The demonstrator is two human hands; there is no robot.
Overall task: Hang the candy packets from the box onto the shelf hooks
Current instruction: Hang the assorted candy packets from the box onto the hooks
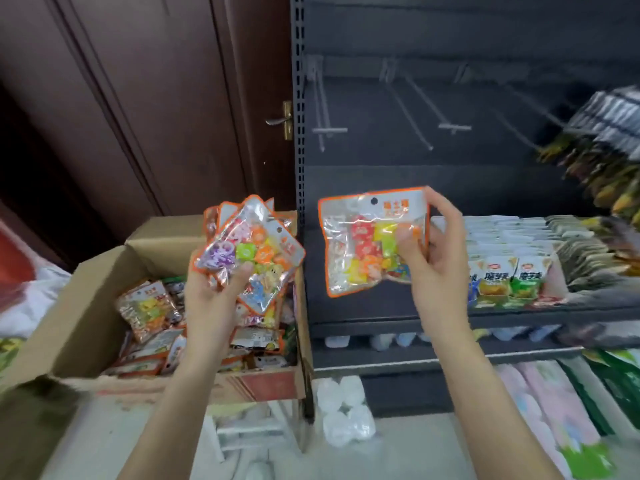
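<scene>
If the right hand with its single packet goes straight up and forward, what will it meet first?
Probably the bare hooks above; the right hand with its candy packet seems to have free space until there, though depth is unclear.

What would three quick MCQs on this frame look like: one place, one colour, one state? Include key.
1. Where is the open brown cardboard box?
A. Left of the dark metal shelf unit
B. On the top shelf
C. Behind the door

2. What colour edges the single clear candy packet in the right hand?
A. Blue
B. Orange
C. Black

3. What state are the long metal shelf hooks directly above that packet in?
A. Full
B. Bare
C. Broken off

Key: 1 A, the box sits beside the unit's left upright. 2 B, an orange border rings the packet. 3 B, nothing hangs there; the left hand holds a bunch of candy packets.
</scene>
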